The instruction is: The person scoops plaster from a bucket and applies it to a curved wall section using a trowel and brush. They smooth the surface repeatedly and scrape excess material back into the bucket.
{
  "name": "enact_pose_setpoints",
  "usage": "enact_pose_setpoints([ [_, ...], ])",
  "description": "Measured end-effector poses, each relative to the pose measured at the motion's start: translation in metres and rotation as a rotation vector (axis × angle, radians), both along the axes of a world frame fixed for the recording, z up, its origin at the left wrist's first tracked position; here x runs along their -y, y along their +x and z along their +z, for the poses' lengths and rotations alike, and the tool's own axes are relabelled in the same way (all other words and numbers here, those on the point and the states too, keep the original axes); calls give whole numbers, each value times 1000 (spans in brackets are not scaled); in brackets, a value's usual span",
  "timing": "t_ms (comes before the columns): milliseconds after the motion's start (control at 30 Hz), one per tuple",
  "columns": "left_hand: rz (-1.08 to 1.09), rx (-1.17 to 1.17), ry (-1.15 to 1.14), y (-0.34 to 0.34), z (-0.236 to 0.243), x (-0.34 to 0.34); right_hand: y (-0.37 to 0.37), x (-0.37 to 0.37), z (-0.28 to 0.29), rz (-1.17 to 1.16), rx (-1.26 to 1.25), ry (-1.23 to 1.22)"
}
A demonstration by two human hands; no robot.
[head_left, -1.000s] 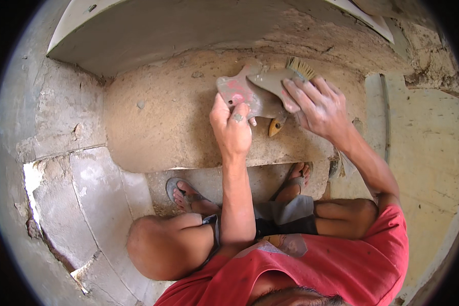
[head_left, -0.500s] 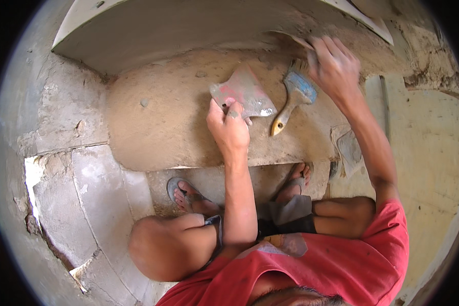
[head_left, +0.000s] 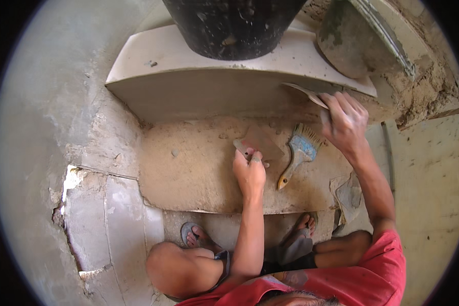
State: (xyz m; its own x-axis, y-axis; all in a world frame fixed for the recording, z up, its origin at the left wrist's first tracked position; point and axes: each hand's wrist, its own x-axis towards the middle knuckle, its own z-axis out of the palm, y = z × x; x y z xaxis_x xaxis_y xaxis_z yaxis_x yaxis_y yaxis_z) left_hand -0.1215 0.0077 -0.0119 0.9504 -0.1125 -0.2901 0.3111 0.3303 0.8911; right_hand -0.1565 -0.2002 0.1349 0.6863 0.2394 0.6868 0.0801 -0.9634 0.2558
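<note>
L hand [head_left: 251,173] gripping flat stained plate [head_left: 265,144], at its 1 o'clock, above sandy step [head_left: 188,178]. R hand [head_left: 346,122] holding thin scraper [head_left: 308,94], at its 10 o'clock, by grey riser [head_left: 199,97]; can't tell re contact. Blue-banded brush [head_left: 303,150] on step, approx 2 o'clock from L hand.

Brush [head_left: 303,149] on the step [head_left: 183,176], bucket [head_left: 229,28] up behind
The brush is laid right of the scraper [head_left: 264,143] held in the left hand [head_left: 250,173]; a second scraper [head_left: 307,94] is held near the riser [head_left: 199,97] in the right hand [head_left: 347,122]. On the ledge [head_left: 150,56], the bucket's parked left of a tub [head_left: 354,46].
</note>
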Motion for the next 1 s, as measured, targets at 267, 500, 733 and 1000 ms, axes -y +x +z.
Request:
enact_pose_setpoints([
  [267, 2, 48, -83, 3, 15, -16, -7, -10, 38, -9, 176, 123],
  [500, -315, -40, -298, 0, 18, -28, -43, -33, 5, -189, -560, 1061],
  [733, -386, -181, -184, 6, 10, -56, -39, -9, -66, -185, -915, 683],
  [1000, -249, 143, 834, 5, 37, -82, -67, -17, -65, 54, -976, -187],
])
